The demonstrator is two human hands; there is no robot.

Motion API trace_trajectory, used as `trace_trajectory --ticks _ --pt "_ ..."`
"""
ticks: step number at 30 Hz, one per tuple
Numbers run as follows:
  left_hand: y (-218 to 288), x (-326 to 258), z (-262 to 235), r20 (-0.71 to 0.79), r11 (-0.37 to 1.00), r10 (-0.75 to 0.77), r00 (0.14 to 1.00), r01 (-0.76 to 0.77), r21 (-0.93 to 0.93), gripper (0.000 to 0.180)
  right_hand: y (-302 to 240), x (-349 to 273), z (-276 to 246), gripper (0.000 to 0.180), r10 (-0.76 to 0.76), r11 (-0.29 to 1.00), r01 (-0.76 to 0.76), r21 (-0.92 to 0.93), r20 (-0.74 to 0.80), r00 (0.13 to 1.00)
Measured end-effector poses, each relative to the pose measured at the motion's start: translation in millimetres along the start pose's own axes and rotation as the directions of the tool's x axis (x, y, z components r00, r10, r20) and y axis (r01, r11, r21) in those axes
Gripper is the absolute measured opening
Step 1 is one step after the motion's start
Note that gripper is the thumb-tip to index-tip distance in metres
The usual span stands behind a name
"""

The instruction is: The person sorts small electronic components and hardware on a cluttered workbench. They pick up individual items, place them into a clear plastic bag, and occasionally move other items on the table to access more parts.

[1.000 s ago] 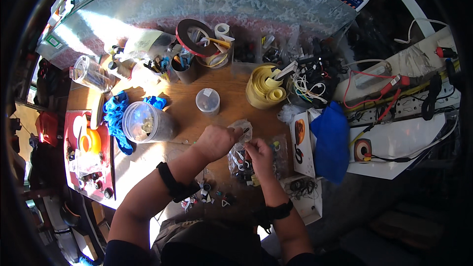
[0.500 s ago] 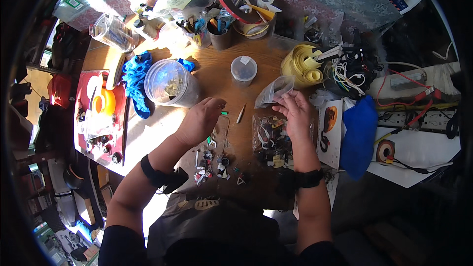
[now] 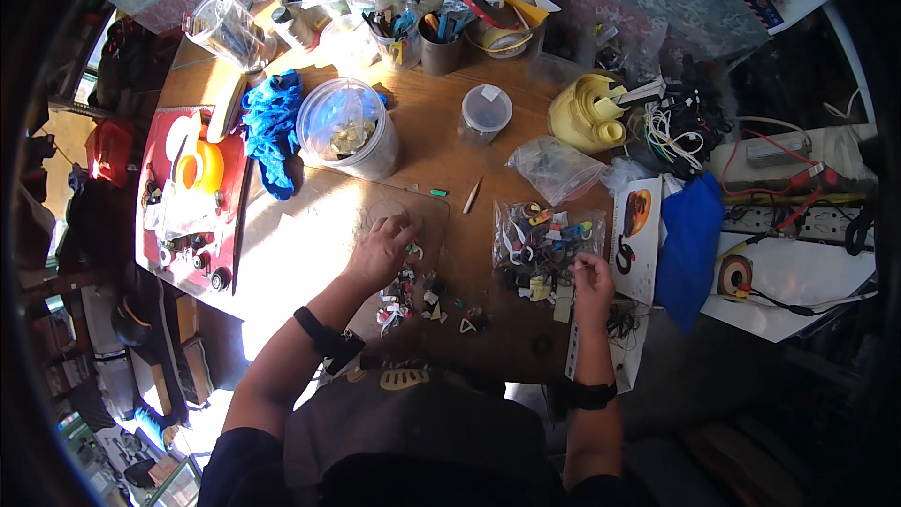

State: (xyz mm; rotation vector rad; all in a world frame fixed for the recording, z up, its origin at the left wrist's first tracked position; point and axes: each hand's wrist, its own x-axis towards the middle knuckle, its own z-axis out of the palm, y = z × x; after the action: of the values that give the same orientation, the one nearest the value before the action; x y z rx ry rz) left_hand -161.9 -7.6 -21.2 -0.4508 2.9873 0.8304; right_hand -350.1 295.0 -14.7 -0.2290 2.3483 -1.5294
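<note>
My left hand (image 3: 380,252) is over the sunlit left part of the wooden table, its fingers bent together. Beside its fingertips are a white looped piece and a thin wire; whatever it pinches is hidden. My right hand (image 3: 591,286) is closed at the right edge of a clear bag of mixed small parts (image 3: 535,253); I cannot make out what is in it. Between me and the hands lies a loose pile of small parts (image 3: 396,310). An empty-looking clear zip bag (image 3: 558,169) rests beyond the right hand. A pointed, pen-like tool (image 3: 472,195) and a small green piece (image 3: 438,192) lie between.
A clear tub with yellowish pieces (image 3: 374,155) stands beside blue cloth (image 3: 272,131). Further right are a small lidded tub (image 3: 485,113), a yellow roll (image 3: 582,117) and tangled cables (image 3: 676,136). A red tray (image 3: 225,258) is at the left; a blue pouch (image 3: 690,249) lies right.
My right hand has let go of the clear zip bag, which now lies flat, and has come back toward me. My left hand has lowered toward the table. The view has shifted slightly.
</note>
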Motion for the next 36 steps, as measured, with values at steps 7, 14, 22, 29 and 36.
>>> trace_trajectory --ticks 7,14,22,29,36 --pt "-15.6 -7.5 8.4 0.054 0.995 -0.05 0.997 0.045 0.09 0.022 4.4 -43.9 -0.6 0.011 -0.018 1.0 0.019 -0.012 0.06 0.998" --pt "-21.1 -25.2 5.1 0.104 0.985 -0.109 0.989 0.121 -0.12 0.009 -4.4 -56.7 15.8 0.009 -0.073 0.99 0.09 -0.111 0.154 0.985" --pt "-22.6 -24.5 -3.6 -0.108 0.98 -0.14 0.984 0.122 -0.159 0.021 -9.9 -42.2 11.9 0.012 -0.107 0.97 0.111 -0.216 0.026 0.994" --pt "-1.4 21.8 6.9 0.008 0.993 0.091 0.996 -0.091 0.075 0.029 -25.1 -46.1 25.2 0.012 -0.166 0.952 0.204 -0.23 0.171 0.971" --pt "2.2 31.9 8.0 0.028 0.997 -0.046 0.999 0.044 0.058 0.015 -19.3 -53.4 20.6 0.013 -0.171 0.963 0.204 -0.175 0.188 0.967"
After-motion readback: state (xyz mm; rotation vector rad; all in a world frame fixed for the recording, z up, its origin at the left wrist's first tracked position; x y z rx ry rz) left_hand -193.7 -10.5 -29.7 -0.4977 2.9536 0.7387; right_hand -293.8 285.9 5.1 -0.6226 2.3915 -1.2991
